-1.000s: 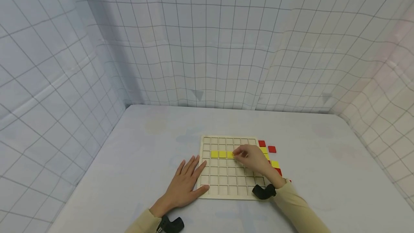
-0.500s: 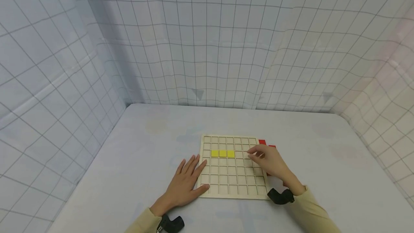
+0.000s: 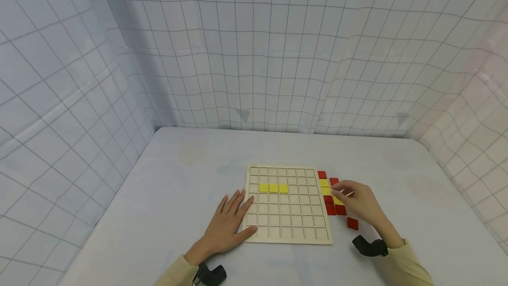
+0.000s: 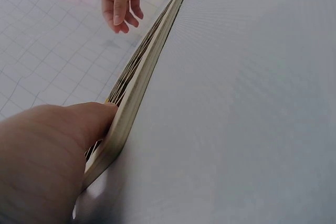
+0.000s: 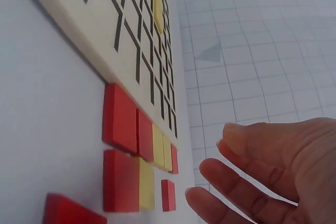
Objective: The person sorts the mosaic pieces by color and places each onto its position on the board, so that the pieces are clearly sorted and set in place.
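Note:
A pale wooden grid board (image 3: pixel 285 221) lies flat on the table, with three yellow square tiles (image 3: pixel 273 188) side by side in one of its upper rows. My left hand (image 3: pixel 225 228) rests at the board's left edge, fingers spread and thumb over the lower left corner. Just right of the board sit red tiles (image 3: pixel 331 210) and yellow tiles (image 3: pixel 325 191) in a loose cluster. Above this cluster is my right hand (image 3: pixel 359 200), fingers loosely bent. The right wrist view shows its thumb and fingers (image 5: pixel 215 166) holding nothing.
A single red tile (image 3: pixel 352 223) lies apart, nearer the front than the cluster. Both wrists carry black camera mounts (image 3: pixel 370 246). A pale cloth with a grid pattern (image 3: pixel 254 56) hangs behind the white table (image 3: pixel 190 167) and along both sides.
My right hand has moved right, from the third yellow tile on the board to above the tiles beside it, uncovering the board's right side. The left hand has stayed in place.

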A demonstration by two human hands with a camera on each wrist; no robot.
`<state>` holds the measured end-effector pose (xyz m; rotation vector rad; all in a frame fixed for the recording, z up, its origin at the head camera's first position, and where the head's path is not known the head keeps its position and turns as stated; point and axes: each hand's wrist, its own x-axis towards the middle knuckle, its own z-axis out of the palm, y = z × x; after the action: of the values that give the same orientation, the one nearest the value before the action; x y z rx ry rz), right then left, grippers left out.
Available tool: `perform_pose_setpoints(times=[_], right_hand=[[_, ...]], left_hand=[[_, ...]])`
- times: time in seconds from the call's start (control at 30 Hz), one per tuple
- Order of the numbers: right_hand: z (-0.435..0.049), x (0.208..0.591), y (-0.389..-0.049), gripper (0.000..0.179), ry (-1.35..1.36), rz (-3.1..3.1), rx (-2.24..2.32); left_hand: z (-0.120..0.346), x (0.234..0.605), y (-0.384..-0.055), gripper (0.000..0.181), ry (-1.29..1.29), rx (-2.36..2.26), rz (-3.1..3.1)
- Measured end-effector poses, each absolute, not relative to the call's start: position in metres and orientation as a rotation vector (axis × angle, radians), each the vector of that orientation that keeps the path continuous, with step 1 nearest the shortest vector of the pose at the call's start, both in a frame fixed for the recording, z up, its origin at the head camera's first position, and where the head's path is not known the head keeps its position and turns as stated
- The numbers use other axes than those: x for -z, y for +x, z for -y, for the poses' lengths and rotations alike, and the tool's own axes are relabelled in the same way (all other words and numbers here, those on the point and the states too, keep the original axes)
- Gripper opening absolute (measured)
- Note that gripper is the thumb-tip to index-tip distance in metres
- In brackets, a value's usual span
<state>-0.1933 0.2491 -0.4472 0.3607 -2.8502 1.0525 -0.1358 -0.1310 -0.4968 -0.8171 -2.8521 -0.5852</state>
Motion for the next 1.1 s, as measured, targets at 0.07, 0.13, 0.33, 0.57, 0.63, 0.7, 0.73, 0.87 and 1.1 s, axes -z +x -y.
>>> perform_pose_setpoints(times=[0.07,0.13,0.33,0.57,0.63,0.7,0.73,0.87,1.1], right_hand=[[-0.254,0.448,-0.193,0.017,0.327,2.864,-1.046],[-0.259,0.448,-0.194,0.021,0.299,2.878,-1.041],[-0.266,0.451,-0.194,0.031,0.233,2.938,-1.069],[-0.267,0.456,-0.195,0.033,0.187,2.991,-1.07],[-0.267,0.457,-0.195,0.031,0.186,3.001,-1.065],[-0.266,0.458,-0.195,0.029,0.188,3.01,-1.059],[-0.266,0.458,-0.195,0.028,0.191,3.013,-1.054],[-0.267,0.461,-0.197,0.025,0.205,3.022,-1.039],[-0.265,0.462,-0.198,0.024,0.19,3.046,-1.045]], left_hand=[[0.131,0.496,-0.136,0.075,-0.82,0.584,2.858],[0.131,0.496,-0.136,0.075,-0.821,0.587,2.86],[0.131,0.495,-0.135,0.075,-0.813,0.582,2.86],[0.13,0.494,-0.135,0.075,-0.81,0.585,2.869],[0.13,0.495,-0.135,0.075,-0.809,0.578,2.873],[0.13,0.494,-0.135,0.075,-0.81,0.576,2.878],[0.13,0.494,-0.135,0.075,-0.809,0.579,2.88],[0.13,0.494,-0.135,0.075,-0.81,0.575,2.876],[0.13,0.495,-0.135,0.074,-0.807,0.573,2.863]])
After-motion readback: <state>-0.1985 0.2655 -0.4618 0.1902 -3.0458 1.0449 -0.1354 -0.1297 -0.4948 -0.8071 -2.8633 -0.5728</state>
